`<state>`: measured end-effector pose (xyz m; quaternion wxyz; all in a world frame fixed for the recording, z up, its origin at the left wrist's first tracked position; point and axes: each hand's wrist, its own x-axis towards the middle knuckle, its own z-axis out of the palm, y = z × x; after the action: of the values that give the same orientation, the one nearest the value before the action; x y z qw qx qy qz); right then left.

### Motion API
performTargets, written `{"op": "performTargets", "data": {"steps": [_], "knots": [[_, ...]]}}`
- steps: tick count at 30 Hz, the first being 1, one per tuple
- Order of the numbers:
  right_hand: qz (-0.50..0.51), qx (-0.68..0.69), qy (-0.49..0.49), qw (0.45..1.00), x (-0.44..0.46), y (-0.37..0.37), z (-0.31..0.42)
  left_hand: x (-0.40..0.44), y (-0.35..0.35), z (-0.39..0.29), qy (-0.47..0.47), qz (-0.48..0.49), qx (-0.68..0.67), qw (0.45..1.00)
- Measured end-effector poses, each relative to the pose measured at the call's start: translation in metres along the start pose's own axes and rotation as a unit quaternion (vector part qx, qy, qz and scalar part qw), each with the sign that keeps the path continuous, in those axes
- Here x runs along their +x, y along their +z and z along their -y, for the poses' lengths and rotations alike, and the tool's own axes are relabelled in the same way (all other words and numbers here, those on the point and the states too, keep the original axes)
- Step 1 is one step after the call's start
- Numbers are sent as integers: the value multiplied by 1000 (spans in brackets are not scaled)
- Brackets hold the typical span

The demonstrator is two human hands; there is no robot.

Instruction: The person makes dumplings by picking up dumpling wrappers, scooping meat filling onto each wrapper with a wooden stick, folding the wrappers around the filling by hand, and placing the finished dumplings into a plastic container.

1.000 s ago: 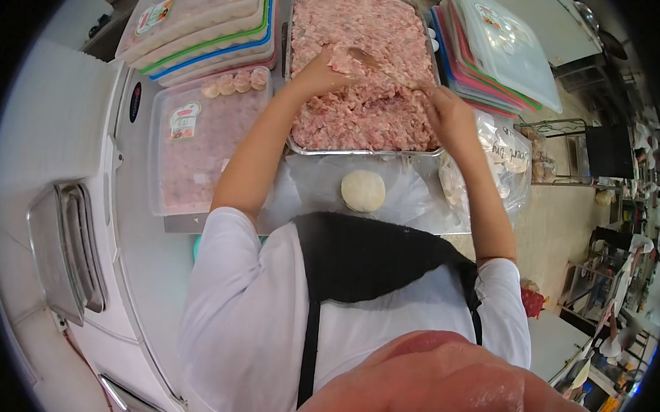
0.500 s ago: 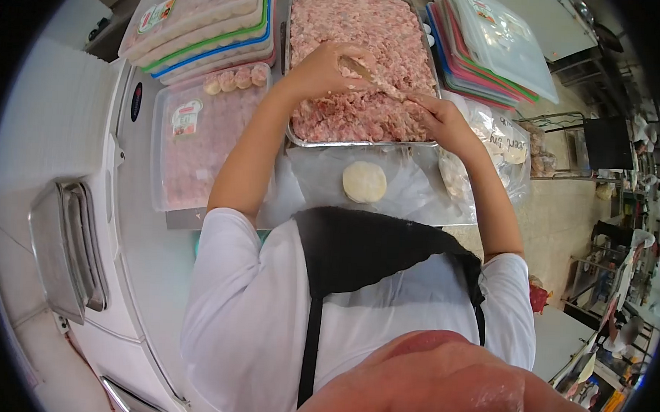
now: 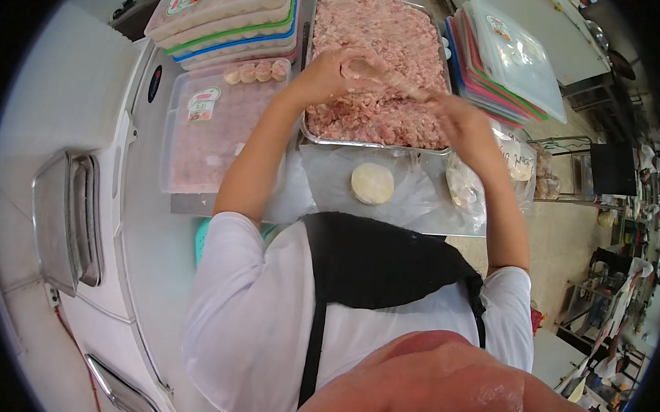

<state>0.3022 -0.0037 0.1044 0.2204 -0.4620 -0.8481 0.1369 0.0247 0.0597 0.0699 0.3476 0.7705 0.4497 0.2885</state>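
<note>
A metal tray [image 3: 375,144] full of minced meat [image 3: 382,31] lies at the top centre. Above the meat my left hand [image 3: 328,77] has its fingers curled around something that is hard to make out, perhaps a wrapper with filling. My right hand [image 3: 462,123], blurred, is closed on the handle end of a wooden spatula [image 3: 401,84], whose tip reaches my left hand. Below the tray, a stack of round pale dough wrappers [image 3: 372,183] rests on a plastic sheet [image 3: 324,176].
Left of the tray, a clear box [image 3: 215,142] holds several filled pieces, with stacked boxes [image 3: 227,25] behind. Stacked lids [image 3: 506,59] stand to the right, above a plastic bag [image 3: 463,186] of wrappers. Metal trays [image 3: 60,224] hang at far left.
My left hand has lifted from the meat with the spatula tip now at it, and my right hand has moved with the handle. The whole view has shifted slightly.
</note>
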Motion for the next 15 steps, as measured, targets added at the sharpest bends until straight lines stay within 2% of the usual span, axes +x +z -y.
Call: {"op": "performTargets", "data": {"steps": [1, 3, 4, 7, 8, 9, 12, 15], "knots": [[22, 19, 24, 999, 1, 10, -3, 1, -3, 0, -33, 37, -17, 999], [68, 53, 63, 994, 7, 24, -9, -4, 5, 23, -22, -43, 14, 999], [46, 69, 24, 996, 5, 26, -21, -7, 5, 34, -20, -89, 30, 995], [59, 113, 81, 989, -1, 19, -46, -37, -26, 71, -42, -95, 90, 991], [35, 114, 73, 990, -5, 21, -59, -54, -46, 53, -34, -69, 59, 995], [11, 114, 66, 991, -11, 23, -74, -67, -56, 72, -53, -95, 78, 991], [20, 177, 189, 966, -21, 26, -104, -104, -83, 143, -125, -164, 142, 968], [17, 234, 227, 945, -15, 27, -108, -122, -103, 184, -197, -244, 218, 924]]}}
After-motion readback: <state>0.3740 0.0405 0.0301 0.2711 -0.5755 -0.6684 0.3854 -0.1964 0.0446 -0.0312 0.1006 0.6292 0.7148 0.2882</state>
